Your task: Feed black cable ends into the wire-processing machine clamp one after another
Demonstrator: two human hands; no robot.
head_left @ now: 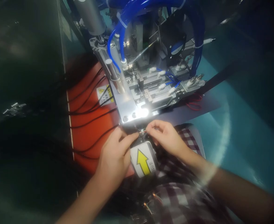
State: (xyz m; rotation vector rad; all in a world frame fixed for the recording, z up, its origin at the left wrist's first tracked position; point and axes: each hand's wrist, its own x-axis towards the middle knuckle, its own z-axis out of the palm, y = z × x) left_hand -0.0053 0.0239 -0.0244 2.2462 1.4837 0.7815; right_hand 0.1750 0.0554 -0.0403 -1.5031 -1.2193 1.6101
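Head view: part is a tiny shiny piece just below the front edge of the machine, right above the arrow block. Right hand: fingers pinched at the part's right end, look to be grasping it. Left hand: thumb tip at the part's left side; can't tell if those fingers grip or just steady it, index tip is hidden.

Risks, my read:
- Drop. Part's small, pinch is fingertip-only; a slip could send it into the dark gap by the block or onto the checked cloth.
- Misalignment. Glare on the plate just above could wash out detail; hands pulling unevenly could cock or bend the part.
- Pinch. Fingers sit close under the machine; if the slides cycled, could nip. Can't tell if it's powered.
- Snag. Cables cross the tabletop near the left hand; a sideways elbow could catch one.
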